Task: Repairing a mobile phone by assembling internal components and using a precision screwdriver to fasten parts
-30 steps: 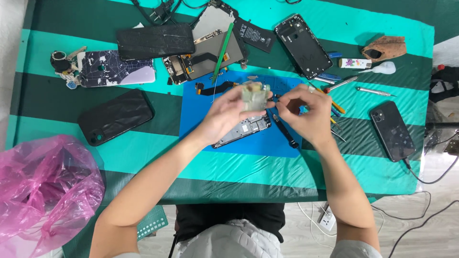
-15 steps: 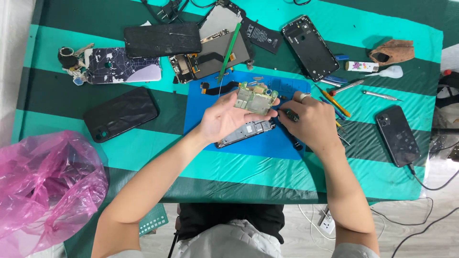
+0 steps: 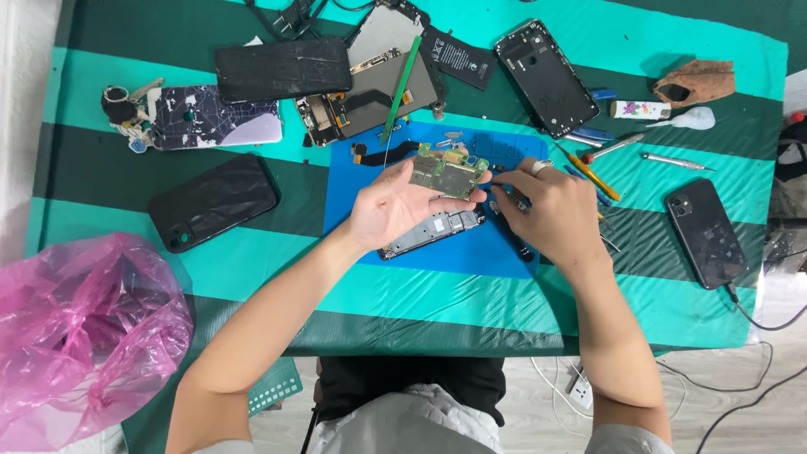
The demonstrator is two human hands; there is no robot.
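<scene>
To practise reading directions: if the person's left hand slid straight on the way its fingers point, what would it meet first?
The left hand points right, holding a green circuit board. It would probably meet the right hand first, though depth is unclear.

A dark cracked phone screen (image 3: 282, 68) is lying far left on the tabletop (image 3: 672, 34), a white-labelled black battery (image 3: 455, 57) sitting to its right, and a crumpled pink plastic bag (image 3: 80, 336) is sitting near left.
</scene>
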